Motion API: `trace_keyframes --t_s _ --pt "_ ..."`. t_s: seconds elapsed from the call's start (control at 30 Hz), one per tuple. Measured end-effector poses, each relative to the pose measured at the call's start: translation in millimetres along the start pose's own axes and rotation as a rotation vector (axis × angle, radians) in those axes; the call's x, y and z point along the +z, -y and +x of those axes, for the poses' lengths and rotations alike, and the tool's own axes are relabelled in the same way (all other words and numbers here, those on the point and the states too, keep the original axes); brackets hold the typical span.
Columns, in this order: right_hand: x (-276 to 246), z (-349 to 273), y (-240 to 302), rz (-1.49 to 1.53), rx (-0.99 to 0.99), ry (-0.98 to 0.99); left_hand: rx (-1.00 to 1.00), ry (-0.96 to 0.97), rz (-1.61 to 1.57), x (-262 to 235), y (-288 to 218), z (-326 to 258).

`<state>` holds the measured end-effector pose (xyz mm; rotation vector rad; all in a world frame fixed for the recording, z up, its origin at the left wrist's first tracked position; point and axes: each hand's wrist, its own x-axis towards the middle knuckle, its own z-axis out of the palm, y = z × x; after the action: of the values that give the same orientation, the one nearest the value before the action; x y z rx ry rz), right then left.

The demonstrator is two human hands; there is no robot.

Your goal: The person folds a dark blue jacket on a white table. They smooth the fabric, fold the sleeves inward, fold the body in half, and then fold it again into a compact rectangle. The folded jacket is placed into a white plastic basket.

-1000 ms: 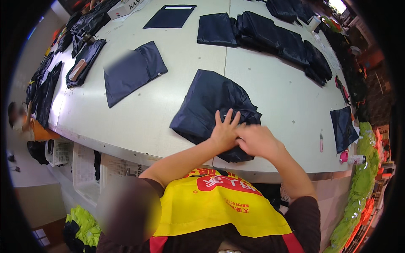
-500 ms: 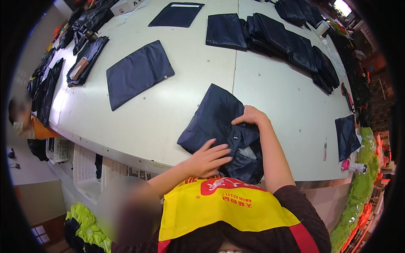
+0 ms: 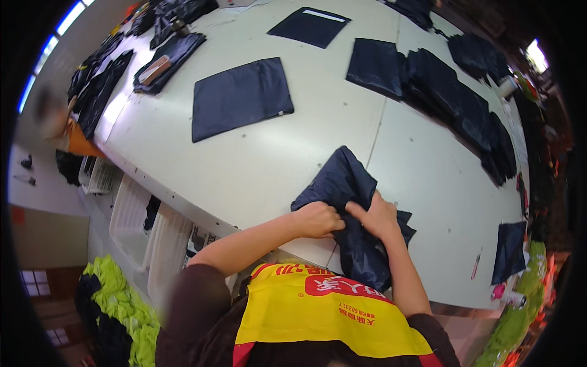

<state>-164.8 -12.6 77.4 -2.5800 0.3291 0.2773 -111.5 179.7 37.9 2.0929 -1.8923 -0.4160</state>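
Observation:
A crumpled dark navy fabric piece [image 3: 342,183] lies at the near edge of the white table [image 3: 293,153], partly hanging over it. My left hand [image 3: 318,219] is closed on the cloth's near left part. My right hand [image 3: 378,215] pinches the same cloth just to the right, the two hands almost touching. Below them the fabric bunches and drops toward my yellow vest.
A flat navy panel [image 3: 239,96] lies left of centre, another [image 3: 309,25] farther back. A row of overlapping dark pieces [image 3: 465,104] runs along the right. Dark bundles [image 3: 165,55] sit at the far left edge. White baskets [image 3: 140,226] stand below the table; a small dark piece [image 3: 509,251] lies at right.
The cloth has been gathered and pulled nearer the table edge. My right hand came back from the cloth's far side to meet my left hand, and both now grip it.

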Motion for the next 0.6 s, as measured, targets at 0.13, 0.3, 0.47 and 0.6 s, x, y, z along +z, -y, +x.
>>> trace_keyframes --t_s 0.13,0.3,0.47,0.6 --pt "10.7 -31.4 21.4 -0.338 -0.102 0.107 -0.095 -0.037 -0.295 -12.9 18.2 29.0" --pt "4.8 -22.7 9.1 -0.287 -0.058 0.195 -0.128 0.106 -0.388 -34.9 14.6 36.1" --pt "-16.7 -16.2 -33.1 -0.152 0.002 0.148 -0.497 -0.429 -0.653 -70.7 90.2 28.9" --pt "-39.9 -18.2 -98.7 0.326 -0.003 0.034 -0.974 -0.711 0.258 -60.7 213.7 -10.9"
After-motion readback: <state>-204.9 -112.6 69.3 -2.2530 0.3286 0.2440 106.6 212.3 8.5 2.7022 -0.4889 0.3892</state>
